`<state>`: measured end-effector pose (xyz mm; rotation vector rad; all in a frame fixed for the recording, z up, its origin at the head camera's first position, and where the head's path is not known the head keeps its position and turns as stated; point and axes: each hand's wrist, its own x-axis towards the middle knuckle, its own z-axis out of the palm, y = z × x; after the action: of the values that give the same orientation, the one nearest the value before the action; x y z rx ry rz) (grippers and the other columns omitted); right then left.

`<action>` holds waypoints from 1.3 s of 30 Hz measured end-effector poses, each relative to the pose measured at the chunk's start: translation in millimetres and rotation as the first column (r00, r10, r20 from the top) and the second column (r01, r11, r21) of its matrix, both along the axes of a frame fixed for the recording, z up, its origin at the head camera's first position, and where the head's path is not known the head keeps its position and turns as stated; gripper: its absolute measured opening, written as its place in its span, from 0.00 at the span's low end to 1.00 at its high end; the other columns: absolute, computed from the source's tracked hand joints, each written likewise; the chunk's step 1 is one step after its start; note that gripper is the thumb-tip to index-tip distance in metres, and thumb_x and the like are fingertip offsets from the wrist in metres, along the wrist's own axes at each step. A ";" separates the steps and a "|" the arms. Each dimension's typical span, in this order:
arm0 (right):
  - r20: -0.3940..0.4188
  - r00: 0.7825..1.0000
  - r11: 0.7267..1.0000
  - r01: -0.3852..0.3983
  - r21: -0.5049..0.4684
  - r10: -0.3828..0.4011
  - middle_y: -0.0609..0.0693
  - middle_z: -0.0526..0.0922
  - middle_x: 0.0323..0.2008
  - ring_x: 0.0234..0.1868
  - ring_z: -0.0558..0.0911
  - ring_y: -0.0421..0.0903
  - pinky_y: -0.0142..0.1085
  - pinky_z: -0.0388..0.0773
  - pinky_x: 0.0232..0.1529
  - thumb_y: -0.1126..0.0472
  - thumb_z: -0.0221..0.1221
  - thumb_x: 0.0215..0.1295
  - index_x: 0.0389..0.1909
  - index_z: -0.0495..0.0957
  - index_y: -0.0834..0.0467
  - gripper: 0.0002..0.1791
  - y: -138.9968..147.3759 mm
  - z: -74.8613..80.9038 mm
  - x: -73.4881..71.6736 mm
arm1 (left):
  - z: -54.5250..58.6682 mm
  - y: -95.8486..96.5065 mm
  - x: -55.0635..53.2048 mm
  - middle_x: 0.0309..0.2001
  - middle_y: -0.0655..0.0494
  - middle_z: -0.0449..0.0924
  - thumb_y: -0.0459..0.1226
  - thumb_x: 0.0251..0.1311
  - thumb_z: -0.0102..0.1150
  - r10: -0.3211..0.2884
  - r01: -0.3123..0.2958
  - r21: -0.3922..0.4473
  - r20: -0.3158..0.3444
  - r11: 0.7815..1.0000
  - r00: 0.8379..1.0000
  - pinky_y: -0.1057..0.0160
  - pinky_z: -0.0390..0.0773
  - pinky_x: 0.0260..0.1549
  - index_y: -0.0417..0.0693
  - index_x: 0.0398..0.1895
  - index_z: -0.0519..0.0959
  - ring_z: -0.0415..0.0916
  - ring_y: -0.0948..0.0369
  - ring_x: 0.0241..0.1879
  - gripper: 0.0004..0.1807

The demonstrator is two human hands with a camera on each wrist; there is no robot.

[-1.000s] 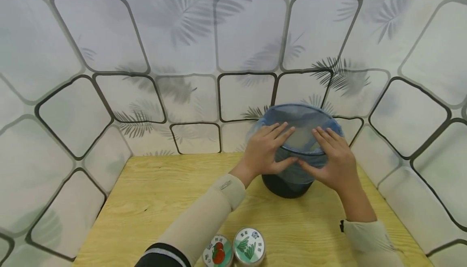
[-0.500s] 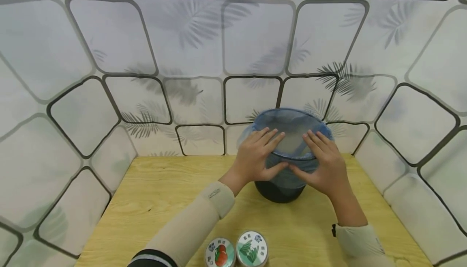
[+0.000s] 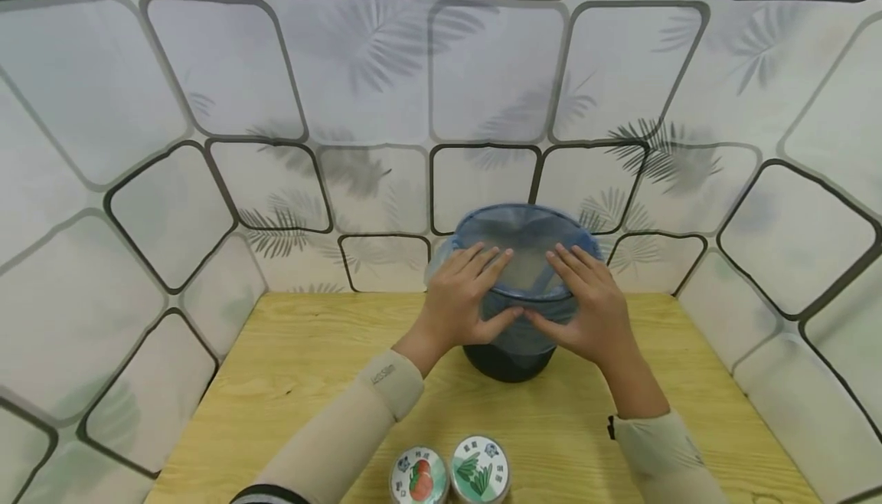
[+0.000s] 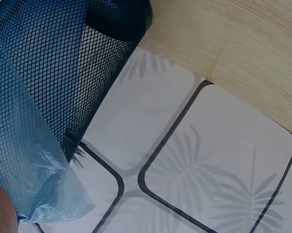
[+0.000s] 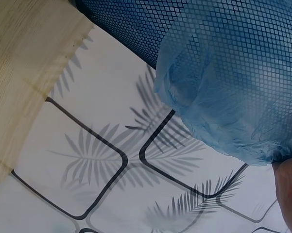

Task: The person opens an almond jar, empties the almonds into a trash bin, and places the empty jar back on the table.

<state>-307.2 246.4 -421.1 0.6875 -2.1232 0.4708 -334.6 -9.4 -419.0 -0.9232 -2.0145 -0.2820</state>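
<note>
A dark mesh wastebasket [image 3: 508,364] stands towards the back of the wooden table, its opening facing up. A thin blue plastic bag [image 3: 527,217] lines it and is folded over the rim; in the left wrist view, loose bag film [image 4: 58,194] sticks out at one side. My left hand [image 3: 458,297] holds the near left rim, fingers extended over the opening and thumb outside. Across from it, my right hand [image 3: 592,305] holds the near right rim the same way. The thumb tips meet at the front. In the right wrist view, crumpled bag film [image 5: 204,111] hangs over the mesh.
Two round containers with printed tops stand side by side at the table's front edge: one shows a red fruit [image 3: 419,477], the other green leaves [image 3: 480,469]. The wooden table [image 3: 289,366] is bounded by patterned walls [image 3: 372,182] at the back and sides.
Both hands and the wastebasket have moved left across the table together. The view has also shifted slightly. The hands keep their places at the rim, and the two containers stay put.
</note>
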 end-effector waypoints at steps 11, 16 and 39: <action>0.021 0.999 0.999 -0.028 0.017 0.027 0.61 0.79 0.71 0.74 0.74 0.67 0.66 0.70 0.72 0.18 0.53 0.64 0.73 0.76 0.59 0.55 -11.4 3.9 -3.6 | 1.9 -12.0 4.4 0.65 0.47 0.84 0.68 0.58 0.67 0.028 -0.027 0.018 -0.016 0.999 0.999 0.44 0.78 0.69 0.50 0.78 0.72 0.78 0.45 0.69 0.50; -0.007 0.999 0.999 -0.053 -0.001 0.053 0.62 0.80 0.69 0.73 0.75 0.68 0.68 0.72 0.69 0.18 0.54 0.64 0.73 0.77 0.58 0.54 -16.0 3.6 -6.3 | 3.0 -16.9 5.6 0.64 0.48 0.85 0.68 0.58 0.67 0.035 -0.034 0.018 -0.020 0.999 0.999 0.43 0.79 0.68 0.51 0.78 0.72 0.78 0.44 0.69 0.50; 0.063 0.992 0.993 -0.113 0.017 0.112 0.62 0.80 0.69 0.74 0.73 0.67 0.68 0.69 0.72 0.19 0.53 0.65 0.72 0.77 0.61 0.54 -42.4 4.5 -8.2 | -5.0 -40.6 12.0 0.60 0.46 0.86 0.71 0.70 0.45 0.071 -0.068 0.082 -0.037 0.994 0.997 0.40 0.81 0.65 0.52 0.78 0.72 0.81 0.42 0.65 0.46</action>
<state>-315.4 204.0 -416.6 0.8175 -2.1572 0.5383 -322.6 -50.0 -424.0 -0.8008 -1.9795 -0.3023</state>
